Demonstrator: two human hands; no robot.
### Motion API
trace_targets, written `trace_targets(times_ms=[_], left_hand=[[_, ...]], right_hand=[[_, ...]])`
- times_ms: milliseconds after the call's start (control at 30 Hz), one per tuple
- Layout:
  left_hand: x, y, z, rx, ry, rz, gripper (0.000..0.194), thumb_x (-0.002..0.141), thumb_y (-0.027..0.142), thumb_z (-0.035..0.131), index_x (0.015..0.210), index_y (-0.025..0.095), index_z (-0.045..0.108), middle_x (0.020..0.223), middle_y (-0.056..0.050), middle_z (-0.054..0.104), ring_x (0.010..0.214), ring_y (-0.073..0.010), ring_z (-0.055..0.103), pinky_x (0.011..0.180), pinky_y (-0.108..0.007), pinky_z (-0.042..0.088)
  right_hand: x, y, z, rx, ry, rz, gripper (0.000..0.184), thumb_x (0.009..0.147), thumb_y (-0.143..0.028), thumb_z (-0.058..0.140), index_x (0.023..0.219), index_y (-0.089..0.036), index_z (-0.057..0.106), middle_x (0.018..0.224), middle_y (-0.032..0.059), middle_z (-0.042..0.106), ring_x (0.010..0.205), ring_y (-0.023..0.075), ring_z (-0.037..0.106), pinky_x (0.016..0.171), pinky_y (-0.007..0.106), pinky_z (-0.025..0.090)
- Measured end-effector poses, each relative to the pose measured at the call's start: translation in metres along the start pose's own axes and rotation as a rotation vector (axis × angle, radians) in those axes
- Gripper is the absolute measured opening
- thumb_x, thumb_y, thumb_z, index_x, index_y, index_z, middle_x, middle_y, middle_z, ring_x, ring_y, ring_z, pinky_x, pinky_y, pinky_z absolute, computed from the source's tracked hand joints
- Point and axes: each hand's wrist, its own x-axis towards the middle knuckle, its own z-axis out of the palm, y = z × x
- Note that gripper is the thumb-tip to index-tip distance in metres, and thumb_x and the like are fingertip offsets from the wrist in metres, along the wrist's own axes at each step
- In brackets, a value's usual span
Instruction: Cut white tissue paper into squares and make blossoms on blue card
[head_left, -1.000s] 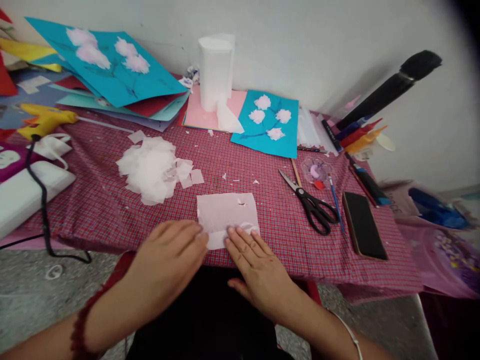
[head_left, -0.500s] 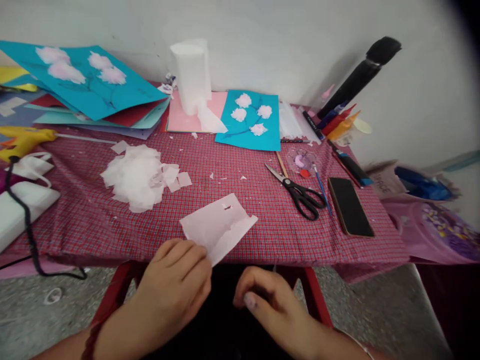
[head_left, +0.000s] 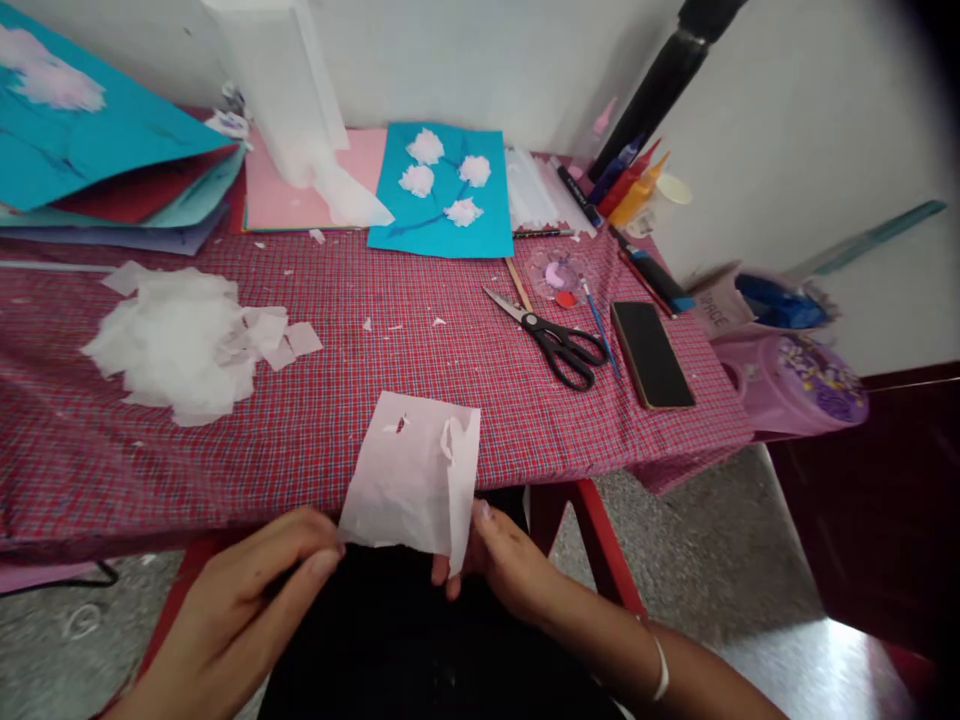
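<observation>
A pale pink sheet of tissue paper point(head_left: 409, 475) with a small tear near its top hangs over the table's front edge. My left hand point(head_left: 259, 590) pinches its lower left corner between thumb and fingers. On the opposite side my right hand point(head_left: 499, 555) grips the lower right edge, with some fingers behind the paper. The right side of the sheet is folded over and ragged. To the left lies a heap of cut tissue squares point(head_left: 176, 345). Black-handled scissors point(head_left: 551, 335) rest, blades apart, on the checked tablecloth point(head_left: 360, 350).
Behind stand a white tissue roll point(head_left: 277, 90) and a blue card with pink paper flowers point(head_left: 446, 190). A phone point(head_left: 652, 355), a paintbrush point(head_left: 600, 325) and a paint palette point(head_left: 559, 275) lie on the right. Stacked coloured cards point(head_left: 150, 190) occupy the back left. A pink bin point(head_left: 787, 385) is beyond the table's right end.
My right hand has come up to the tissue paper and taken its right edge. My left hand has shifted left to the sheet's corner. The sheet has turned, and the view has swung right.
</observation>
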Motion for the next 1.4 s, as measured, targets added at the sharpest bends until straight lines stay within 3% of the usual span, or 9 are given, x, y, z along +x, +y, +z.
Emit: trace_targets(times_ms=[133, 233, 400, 533, 700, 933, 1200, 1333, 1400], left_hand=[[-0.005, 0.004, 0.016, -0.032, -0.025, -0.026, 0.011, 0.088, 0.030, 0.052, 0.083, 0.023, 0.058, 0.072, 0.001, 0.063, 0.062, -0.0139, 0.059, 0.056, -0.023, 0.049], [0.007, 0.018, 0.028, 0.018, -0.020, 0.028, 0.029, 0.080, 0.040, 0.063, 0.104, 0.024, 0.059, 0.091, -0.003, 0.069, 0.077, -0.0191, 0.063, 0.066, -0.029, 0.051], [0.033, 0.034, 0.043, 0.130, -0.101, 0.057, 0.010, 0.083, 0.027, 0.058, 0.080, 0.020, 0.065, 0.079, -0.004, 0.064, 0.073, -0.0203, 0.059, 0.063, -0.032, 0.046], [0.043, 0.033, 0.042, -0.068, -0.094, 0.067, 0.021, 0.087, 0.020, 0.049, 0.072, 0.019, 0.063, 0.077, -0.003, 0.061, 0.073, -0.0162, 0.058, 0.063, -0.028, 0.043], [0.050, 0.026, 0.031, -0.357, -0.228, -0.207, 0.018, 0.084, 0.021, 0.049, 0.071, 0.019, 0.060, 0.065, 0.002, 0.062, 0.060, -0.0119, 0.056, 0.055, -0.023, 0.041], [0.048, 0.028, 0.038, -0.655, -0.326, -0.371, 0.012, 0.081, 0.022, 0.048, 0.082, 0.019, 0.059, 0.062, 0.004, 0.061, 0.051, -0.0092, 0.054, 0.048, -0.020, 0.042], [0.038, 0.029, 0.048, -0.683, -0.357, -0.363, 0.025, 0.087, 0.028, 0.044, 0.108, 0.020, 0.055, 0.071, 0.002, 0.065, 0.054, -0.0105, 0.056, 0.049, -0.022, 0.045], [0.024, 0.030, 0.028, -0.573, -0.292, -0.288, 0.027, 0.088, 0.031, 0.047, 0.112, 0.025, 0.058, 0.085, 0.000, 0.069, 0.067, -0.0128, 0.061, 0.058, -0.023, 0.049], [0.014, 0.025, 0.016, -0.504, -0.212, -0.296, 0.023, 0.088, 0.035, 0.048, 0.103, 0.024, 0.062, 0.080, 0.000, 0.068, 0.066, -0.0139, 0.061, 0.058, -0.024, 0.048]], right_hand=[[-0.011, -0.025, 0.000, -0.399, -0.121, -0.020, 0.039, 0.088, -0.050, 0.052, 0.111, -0.019, 0.056, 0.093, 0.0054, 0.066, 0.074, 0.0150, 0.061, 0.070, 0.032, 0.052], [-0.012, -0.039, 0.007, -0.696, -0.150, -0.052, 0.033, 0.085, -0.025, 0.056, 0.117, -0.022, 0.054, 0.097, 0.0026, 0.066, 0.084, 0.0172, 0.060, 0.079, 0.034, 0.051], [-0.010, -0.036, 0.012, -0.853, -0.248, -0.085, 0.048, 0.077, -0.010, 0.054, 0.123, -0.022, 0.050, 0.104, 0.0032, 0.064, 0.091, 0.0188, 0.059, 0.085, 0.036, 0.050], [-0.007, -0.025, 0.003, -0.669, -0.249, -0.031, 0.051, 0.078, -0.016, 0.059, 0.128, -0.021, 0.046, 0.102, 0.0039, 0.062, 0.084, 0.0169, 0.059, 0.078, 0.033, 0.051], [0.001, -0.020, -0.001, -0.231, -0.256, 0.053, 0.048, 0.079, -0.043, 0.066, 0.118, -0.018, 0.053, 0.096, 0.0054, 0.065, 0.072, 0.0126, 0.061, 0.067, 0.028, 0.050], [0.004, -0.024, 0.005, -0.200, -0.158, 0.119, 0.047, 0.076, -0.059, 0.063, 0.098, -0.017, 0.065, 0.081, 0.0030, 0.069, 0.059, 0.0125, 0.063, 0.060, 0.028, 0.049], [0.003, -0.020, 0.004, -0.212, -0.121, 0.109, 0.037, 0.084, -0.052, 0.057, 0.089, -0.017, 0.066, 0.073, 0.0021, 0.067, 0.055, 0.0117, 0.061, 0.054, 0.026, 0.047], [0.002, -0.022, 0.005, -0.198, -0.098, 0.124, 0.023, 0.084, -0.036, 0.056, 0.087, -0.015, 0.066, 0.072, 0.0020, 0.069, 0.054, 0.0107, 0.061, 0.056, 0.025, 0.048], [0.002, -0.023, 0.005, -0.165, -0.081, 0.157, 0.019, 0.080, -0.028, 0.054, 0.087, -0.015, 0.066, 0.075, 0.0025, 0.070, 0.054, 0.0102, 0.062, 0.056, 0.025, 0.048]])
